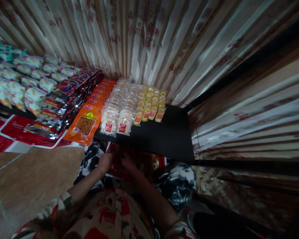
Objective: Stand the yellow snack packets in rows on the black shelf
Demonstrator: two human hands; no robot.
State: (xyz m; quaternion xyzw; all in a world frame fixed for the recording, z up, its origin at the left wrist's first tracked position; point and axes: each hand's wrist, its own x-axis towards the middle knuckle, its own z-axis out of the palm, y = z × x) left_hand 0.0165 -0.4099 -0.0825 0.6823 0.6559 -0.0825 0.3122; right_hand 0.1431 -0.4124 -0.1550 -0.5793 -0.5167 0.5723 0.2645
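Both of my hands reach down below the front edge of a black shelf board [169,136]. My left hand [106,161] and my right hand [126,162] are together on a red package [119,172] that lies low in the shadow. The fingers curl around it, but the dark hides the exact grip. On the board above lie rows of clear packets of pale round snacks [119,109] and smaller yellow packets [151,104].
Orange snack bags [89,116], dark red foil bags [64,99] and white puffed-snack bags [20,89] lie in rows to the left. A striped flowered curtain [164,43] hangs behind and to the right. A tan floor [27,179] lies at the lower left.
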